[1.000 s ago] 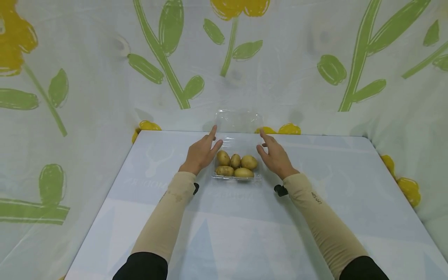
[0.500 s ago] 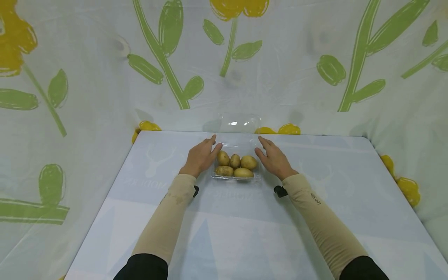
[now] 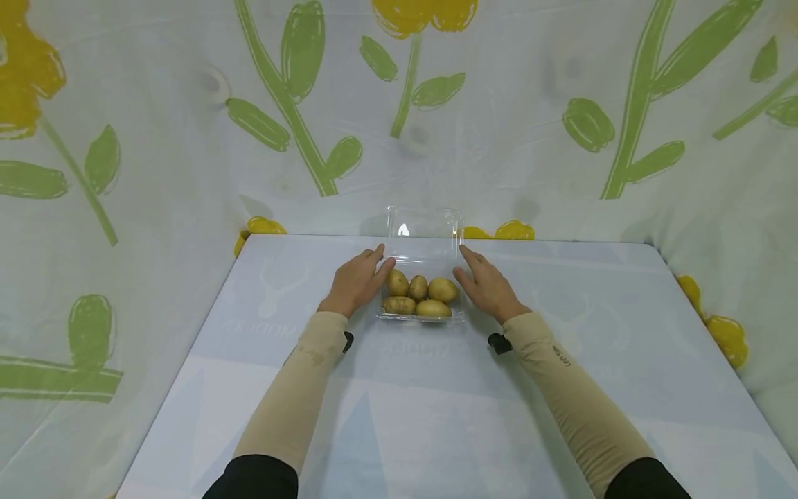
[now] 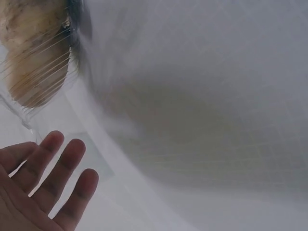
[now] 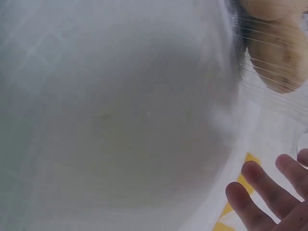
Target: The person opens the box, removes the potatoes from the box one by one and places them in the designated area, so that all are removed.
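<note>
A: What has been changed over the last second?

B: The raised lid (image 3: 424, 225) has been lowered slightly; its top edge is seen a little further down against the flowered backdrop (image 3: 499, 159) than a second ago. The fingertips of the left hand (image 3: 355, 281) and the right hand (image 3: 492, 285) have been brought lower and closer in as well

A: Is anything being gripped?

B: No grip is shown. In both wrist views the fingers are held apart and nearly straight, and nothing is seen closed within them. Whether the lid's side edges are being touched by the fingertips cannot be told, since the plastic is so clear

A: And where are the potatoes (image 3: 433, 308)?

B: Five are held in the clear container (image 3: 419, 319), two laid in the near row and three in the far row. The container is set near the far edge of the table (image 3: 424, 395), between the two hands

A: What is meant by this for the work?

B: The potatoes are already contained but are not covered, as the lid is stood up behind them. It is judged that the lid's angle has been altered only slightly, and that, with no firm hold taken, it could easily be sprung back
</note>
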`<state>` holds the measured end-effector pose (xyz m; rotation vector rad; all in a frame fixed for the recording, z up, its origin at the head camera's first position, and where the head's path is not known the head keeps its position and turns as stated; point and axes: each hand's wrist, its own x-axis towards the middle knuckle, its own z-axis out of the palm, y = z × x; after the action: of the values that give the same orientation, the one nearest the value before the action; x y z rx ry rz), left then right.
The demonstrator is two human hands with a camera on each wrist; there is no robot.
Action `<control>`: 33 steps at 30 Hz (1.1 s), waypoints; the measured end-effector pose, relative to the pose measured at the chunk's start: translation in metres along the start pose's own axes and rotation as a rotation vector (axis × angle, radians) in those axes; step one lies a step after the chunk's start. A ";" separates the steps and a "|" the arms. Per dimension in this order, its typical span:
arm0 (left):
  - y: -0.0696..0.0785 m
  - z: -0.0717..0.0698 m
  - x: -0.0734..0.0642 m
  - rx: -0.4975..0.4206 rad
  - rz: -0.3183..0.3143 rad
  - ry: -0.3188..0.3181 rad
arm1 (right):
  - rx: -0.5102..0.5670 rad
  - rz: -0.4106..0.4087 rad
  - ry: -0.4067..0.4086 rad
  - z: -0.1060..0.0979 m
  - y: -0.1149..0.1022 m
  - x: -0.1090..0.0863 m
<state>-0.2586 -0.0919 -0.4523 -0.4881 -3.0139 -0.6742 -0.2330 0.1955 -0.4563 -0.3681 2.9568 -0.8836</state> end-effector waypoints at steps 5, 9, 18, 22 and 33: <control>0.002 -0.006 -0.006 0.034 -0.005 0.074 | 0.025 0.001 0.017 -0.002 0.000 -0.003; 0.004 -0.010 -0.016 0.049 0.014 0.125 | 0.039 0.010 0.039 -0.002 0.001 -0.007; 0.003 -0.016 -0.038 0.125 0.082 0.190 | 0.115 0.012 0.123 -0.002 0.005 -0.020; 0.004 -0.019 -0.046 0.134 0.105 0.203 | 0.116 -0.009 0.153 -0.006 0.007 -0.027; 0.008 -0.017 -0.065 0.102 0.139 0.135 | 0.098 -0.041 0.169 -0.025 0.013 -0.044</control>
<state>-0.1956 -0.1114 -0.4390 -0.6133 -2.8389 -0.5195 -0.1955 0.2302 -0.4440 -0.3681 3.0518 -1.1124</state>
